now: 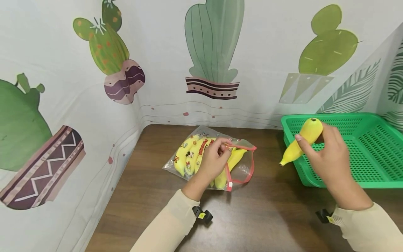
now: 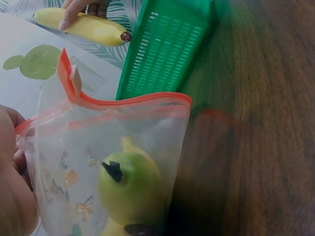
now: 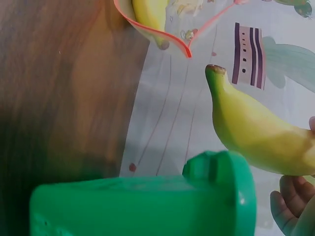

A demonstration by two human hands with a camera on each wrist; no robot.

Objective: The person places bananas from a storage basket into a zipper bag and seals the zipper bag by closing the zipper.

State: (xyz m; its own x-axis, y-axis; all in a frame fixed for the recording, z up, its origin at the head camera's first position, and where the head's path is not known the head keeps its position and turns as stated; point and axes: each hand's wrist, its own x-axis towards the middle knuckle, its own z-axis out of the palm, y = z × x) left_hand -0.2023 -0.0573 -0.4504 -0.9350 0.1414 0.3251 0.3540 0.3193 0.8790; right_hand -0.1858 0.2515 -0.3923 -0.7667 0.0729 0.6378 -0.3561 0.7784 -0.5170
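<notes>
A clear zip bag (image 1: 244, 171) with a red edge and cartoon print lies on the table, its mouth spread toward the right. Several yellow bananas (image 1: 234, 159) are inside it. My left hand (image 1: 214, 159) pinches the bag's upper rim; in the left wrist view the bag's red edge (image 2: 142, 100) gapes. My right hand (image 1: 332, 157) grips one banana (image 1: 292, 152) between thumb and fingers, tilted, above the left rim of a green basket (image 1: 310, 180). In the right wrist view that banana (image 3: 246, 115) hangs apart from the bag, and the hand is partly out of frame.
The green plastic basket with slotted walls stands at the right of the brown wooden table (image 1: 252, 220). Behind the table hangs a white cloth (image 1: 163, 70) printed with cacti, which also runs along the left side.
</notes>
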